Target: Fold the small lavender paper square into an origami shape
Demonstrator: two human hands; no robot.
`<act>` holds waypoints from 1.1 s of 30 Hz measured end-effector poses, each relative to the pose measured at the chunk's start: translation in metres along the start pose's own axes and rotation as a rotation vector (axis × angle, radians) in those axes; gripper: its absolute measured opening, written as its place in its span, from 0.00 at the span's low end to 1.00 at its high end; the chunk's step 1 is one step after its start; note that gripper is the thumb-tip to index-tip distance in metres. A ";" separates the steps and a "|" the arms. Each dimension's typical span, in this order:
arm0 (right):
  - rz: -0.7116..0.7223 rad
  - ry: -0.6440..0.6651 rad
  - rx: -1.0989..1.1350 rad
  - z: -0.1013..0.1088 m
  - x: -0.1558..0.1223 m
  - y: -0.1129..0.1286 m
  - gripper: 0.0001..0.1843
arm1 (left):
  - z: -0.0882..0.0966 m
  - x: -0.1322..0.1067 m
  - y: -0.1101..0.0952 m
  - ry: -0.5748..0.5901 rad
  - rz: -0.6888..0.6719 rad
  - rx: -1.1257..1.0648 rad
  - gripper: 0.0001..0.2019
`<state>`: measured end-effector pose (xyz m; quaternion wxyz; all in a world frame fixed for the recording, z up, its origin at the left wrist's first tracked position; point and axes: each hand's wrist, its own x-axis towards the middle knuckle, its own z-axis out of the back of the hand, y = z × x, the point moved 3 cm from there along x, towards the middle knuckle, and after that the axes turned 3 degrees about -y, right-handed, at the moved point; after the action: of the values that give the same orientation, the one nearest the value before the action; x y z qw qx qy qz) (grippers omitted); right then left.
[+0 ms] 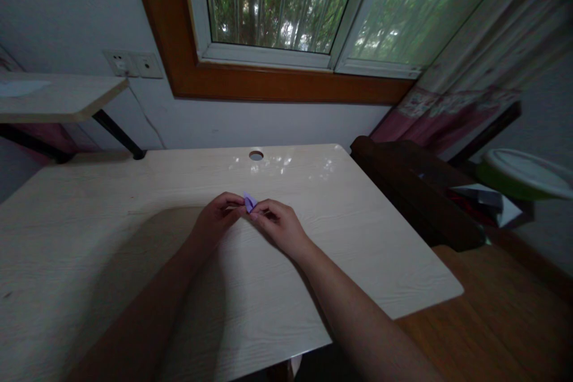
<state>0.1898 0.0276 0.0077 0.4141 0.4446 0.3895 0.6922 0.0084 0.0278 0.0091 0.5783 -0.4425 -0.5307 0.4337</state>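
Between my hands is a small piece of folded purple paper (249,202), held a little above the table's middle. My left hand (221,213) pinches its left side between thumb and fingers. On the other side, the fingertips of my right hand (278,222) grip the right edge. One pointed corner of the paper sticks up between the fingertips. The lower part of it is partly covered by my fingers, so its full shape is hard to make out.
The pale wooden table (358,239) has a round cable hole (256,156) near its back edge. A raised shelf (62,98) on black legs stands at the back left. Behind are a window (282,6) and wall sockets (133,64). Dark wooden furniture (412,191) stands right.
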 end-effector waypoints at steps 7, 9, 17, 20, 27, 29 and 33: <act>-0.151 0.089 0.319 -0.007 0.000 -0.004 0.13 | -0.003 -0.002 0.000 0.013 0.091 -0.095 0.11; -0.174 0.121 0.370 -0.009 0.000 -0.005 0.14 | -0.002 -0.001 0.002 0.009 0.093 -0.102 0.12; -0.128 0.194 0.397 -0.011 -0.004 -0.002 0.14 | 0.000 0.000 0.006 -0.026 0.144 -0.040 0.13; -0.139 0.164 0.385 -0.010 -0.005 0.000 0.15 | -0.002 0.000 0.005 -0.021 0.164 -0.076 0.13; -0.173 -0.019 0.277 -0.002 -0.001 -0.004 0.15 | -0.005 0.000 0.004 0.013 0.170 -0.114 0.12; -0.183 -0.022 0.301 -0.002 0.001 -0.006 0.15 | -0.006 0.000 0.005 0.036 0.173 -0.107 0.11; -0.209 -0.015 0.374 -0.003 0.004 -0.009 0.14 | -0.006 -0.001 0.008 0.063 0.189 -0.144 0.11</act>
<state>0.1884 0.0340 -0.0004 0.3968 0.4761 0.5519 0.5579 0.0144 0.0288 0.0009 0.5177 -0.5445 -0.4980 0.4330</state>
